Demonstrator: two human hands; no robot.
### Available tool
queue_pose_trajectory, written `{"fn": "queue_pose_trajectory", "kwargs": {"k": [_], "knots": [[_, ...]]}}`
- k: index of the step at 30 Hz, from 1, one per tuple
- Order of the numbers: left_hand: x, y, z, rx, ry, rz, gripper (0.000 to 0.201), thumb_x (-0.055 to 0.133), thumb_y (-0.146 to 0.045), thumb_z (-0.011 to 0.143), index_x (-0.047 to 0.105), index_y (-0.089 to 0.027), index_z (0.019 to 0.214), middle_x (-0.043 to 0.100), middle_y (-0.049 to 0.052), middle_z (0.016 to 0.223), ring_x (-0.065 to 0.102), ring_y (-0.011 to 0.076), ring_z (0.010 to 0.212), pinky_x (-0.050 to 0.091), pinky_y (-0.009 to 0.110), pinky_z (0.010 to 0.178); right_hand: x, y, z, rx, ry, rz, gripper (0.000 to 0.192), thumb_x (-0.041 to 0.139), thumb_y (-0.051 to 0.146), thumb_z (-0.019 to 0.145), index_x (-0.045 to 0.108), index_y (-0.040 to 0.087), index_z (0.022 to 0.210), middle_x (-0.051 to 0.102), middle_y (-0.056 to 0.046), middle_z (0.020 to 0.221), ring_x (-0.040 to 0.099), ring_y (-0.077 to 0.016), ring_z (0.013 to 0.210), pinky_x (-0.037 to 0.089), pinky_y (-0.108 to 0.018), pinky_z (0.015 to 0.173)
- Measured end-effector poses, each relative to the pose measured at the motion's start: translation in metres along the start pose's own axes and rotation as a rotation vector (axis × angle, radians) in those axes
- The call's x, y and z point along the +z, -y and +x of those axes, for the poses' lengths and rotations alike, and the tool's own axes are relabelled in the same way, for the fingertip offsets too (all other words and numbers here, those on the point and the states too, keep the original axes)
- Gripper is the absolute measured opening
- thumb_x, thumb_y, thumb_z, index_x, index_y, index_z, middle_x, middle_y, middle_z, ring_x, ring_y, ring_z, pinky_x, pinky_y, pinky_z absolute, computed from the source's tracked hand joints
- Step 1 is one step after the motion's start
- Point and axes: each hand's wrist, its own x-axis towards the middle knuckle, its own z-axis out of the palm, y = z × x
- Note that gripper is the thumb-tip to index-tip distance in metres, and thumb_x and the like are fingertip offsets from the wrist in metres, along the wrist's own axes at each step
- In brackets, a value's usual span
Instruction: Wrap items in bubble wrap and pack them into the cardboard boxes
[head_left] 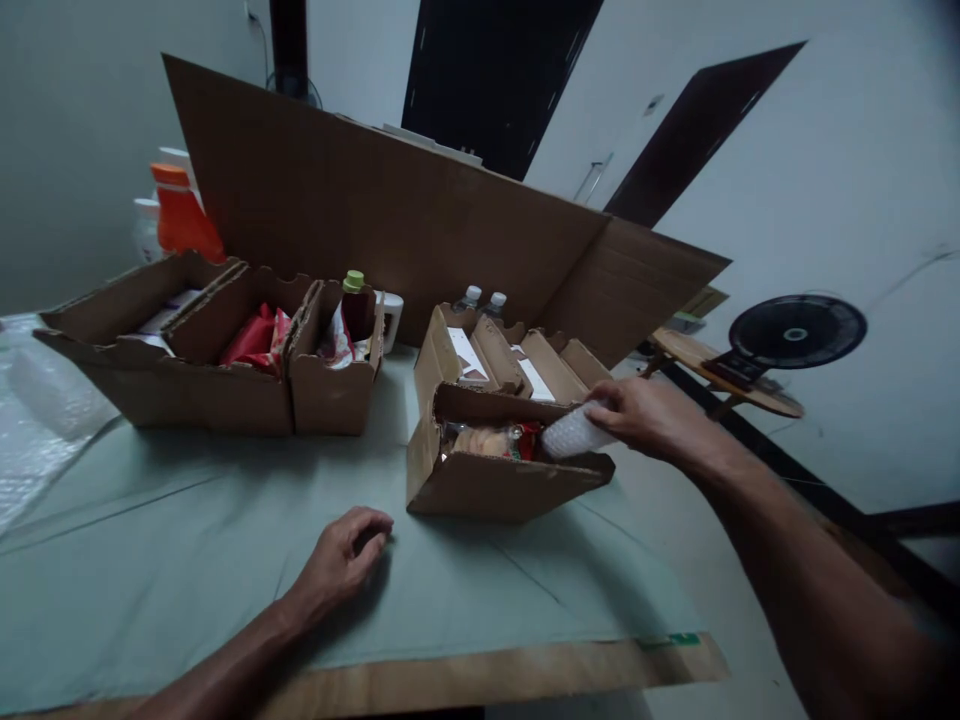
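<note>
The person's right hand (637, 412) is clamped on a bubble-wrapped bundle (576, 431), gripping its upper end. The bundle tilts into the right end of a cardboard box (502, 490), beside a red packet (528, 440) and a clear bag of pale pieces (481, 441). This box stands toward the right edge of the worktop (450, 590), in front of more open boxes (433, 355). The left hand (341, 562) is nearer the front edge, apart from the box, its thumb and loosely curled fingers apart; whether it touches the worktop cannot be told. Loose bubble wrap (52, 405) lies along the left edge.
</note>
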Motion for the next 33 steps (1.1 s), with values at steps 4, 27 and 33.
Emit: {"fn": "queue_pose_trajectory", "kwargs": {"k": [4, 27, 33], "knots": [[-0.001, -0.003, 0.0, 0.096, 0.029, 0.1, 0.02, 0.051, -0.025, 0.088, 0.07, -0.02, 0.092, 0.074, 0.007, 0.087, 0.069, 0.021, 0.083, 0.056, 0.034, 0.076, 0.014, 0.009, 0.01, -0.059, 0.149, -0.107, 0.026, 0.058, 0.027, 0.085, 0.077, 0.019, 0.1, 0.076, -0.012, 0.096, 0.071, -0.027, 0.09, 0.044, -0.029, 0.065], [-0.012, -0.04, -0.001, 0.01, -0.07, 0.097, 0.066, 0.061, -0.039, 0.09, 0.04, -0.026, 0.151, 0.047, 0.014, 0.153, 0.052, 0.0328, 0.135, 0.044, 0.054, 0.111, 0.099, -0.055, -0.09, 0.118, -0.412, 0.63, 0.05, 0.057, 0.067, 0.08, 0.073, 0.028, 0.107, 0.077, -0.007, 0.095, 0.069, -0.0268, 0.067, 0.051, -0.036, 0.054], [0.032, -0.063, 0.049, 0.025, 0.027, -0.145, 0.106, 0.072, -0.052, 0.079, 0.012, -0.019, 0.16, 0.01, 0.016, 0.169, 0.008, 0.0358, 0.155, 0.009, 0.055, 0.125, 0.168, -0.005, -0.052, -0.071, -0.255, 1.239, 0.074, 0.068, 0.071, 0.071, 0.062, 0.019, 0.123, 0.068, -0.015, 0.128, 0.063, -0.0333, 0.118, 0.053, -0.045, 0.098]]}}
